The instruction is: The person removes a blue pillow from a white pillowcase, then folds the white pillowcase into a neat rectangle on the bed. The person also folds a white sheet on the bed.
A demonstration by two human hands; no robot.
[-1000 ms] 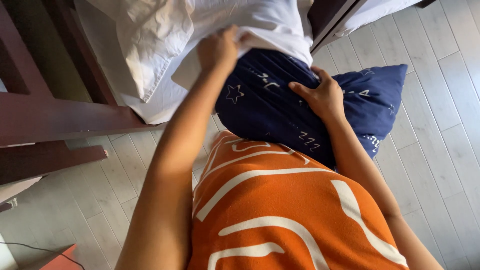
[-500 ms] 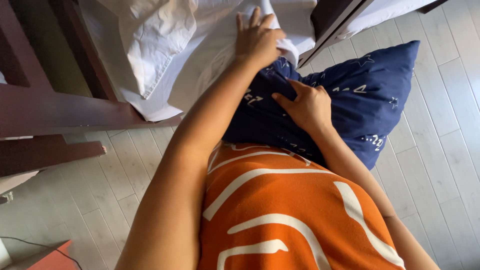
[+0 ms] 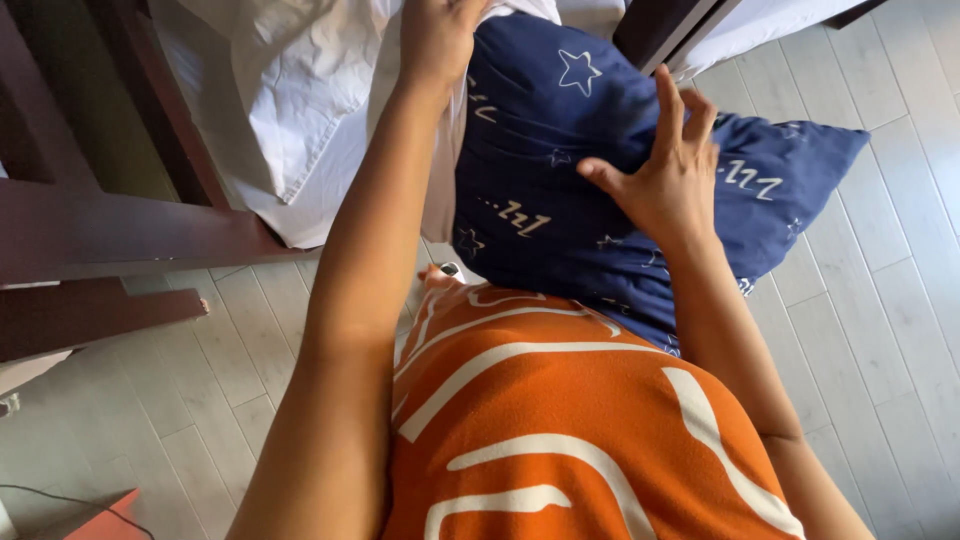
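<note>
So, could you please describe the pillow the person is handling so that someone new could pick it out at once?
Start at the dark wooden bed frame with white bedding hanging over it. Just right of that, against the person's orange top, is the pillow, with the left hand at its top and the right hand spread on its side. It alone is navy blue, printed with small white stars.
</note>
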